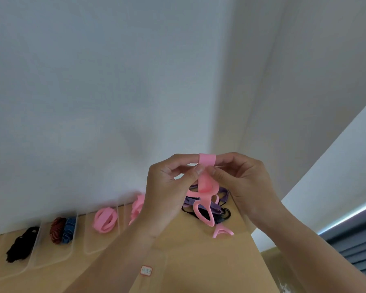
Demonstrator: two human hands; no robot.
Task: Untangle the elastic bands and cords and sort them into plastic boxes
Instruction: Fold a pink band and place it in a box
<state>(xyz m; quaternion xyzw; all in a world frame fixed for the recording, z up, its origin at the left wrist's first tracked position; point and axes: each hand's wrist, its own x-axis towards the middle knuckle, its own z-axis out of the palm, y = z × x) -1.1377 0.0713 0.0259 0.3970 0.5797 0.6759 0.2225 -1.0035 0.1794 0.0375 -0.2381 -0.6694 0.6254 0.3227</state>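
**Two hands, one pink band held above the tangle**

Both of our hands are raised over the table (pixel 188 261), meeting at the fingertips in front of the wall (pixel 114 81). The left hand (pixel 169 187) pinches the pink band (pixel 204 185) between thumb and forefinger, with its other fingers curled. The right hand (pixel 241 182) pinches the same band from the other side, just as narrowly. The top of the band wraps as a flat loop over the fingertips where the hands meet. From there it hangs twisted, and its lower loop dangles in front of the tangle (pixel 222 195).

That tangle of purple and black bands lies on the table just behind and below the hands. We cannot tell whether the hanging loop is caught in it or only passes in front. A pink scrap (pixel 222 232) lies on the wood just in front of the tangle.

Four clear boxes (pixel 89 244) stand in a row along the wall to our left. The farthest left holds black cords (pixel 21 244). The next holds a brown bundle (pixel 57 229) touching a blue bundle (pixel 69 229). The third holds coiled pink bands (pixel 105 219). The fourth holds more pink (pixel 137 206), partly hidden behind our left wrist.
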